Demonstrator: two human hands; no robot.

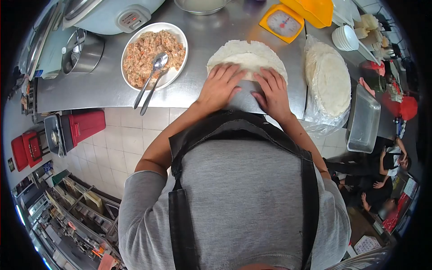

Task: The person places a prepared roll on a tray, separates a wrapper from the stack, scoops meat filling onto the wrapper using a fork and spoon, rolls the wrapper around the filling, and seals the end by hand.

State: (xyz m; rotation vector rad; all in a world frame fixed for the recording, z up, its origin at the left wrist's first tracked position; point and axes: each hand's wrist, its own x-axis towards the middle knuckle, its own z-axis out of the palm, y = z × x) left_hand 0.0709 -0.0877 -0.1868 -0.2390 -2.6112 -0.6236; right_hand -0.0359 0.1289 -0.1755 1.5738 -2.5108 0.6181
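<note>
A thin, round, pale wrapper (247,47) lies on the steel table, its near edge folded over into a straight line. My left hand (220,85) is closed over the left part of that fold, fingers on top and thumb on the near side. Over the right part, my right hand (273,90) holds the fold in the same way. Whatever lies inside the fold is hidden. Left of the wrapper, an oval white dish (183,42) holds minced filling (150,51). Two metal spoons (153,74) rest in it, handles over the near rim.
To the right, a stack of round wrappers (330,81) sits in clear plastic, near a metal tray (363,119). Behind stand a yellow dial scale (282,23) and a metal bowl (200,6). A cooker (108,18) and steel pot (87,54) are at left. Other people (387,180) are at far right.
</note>
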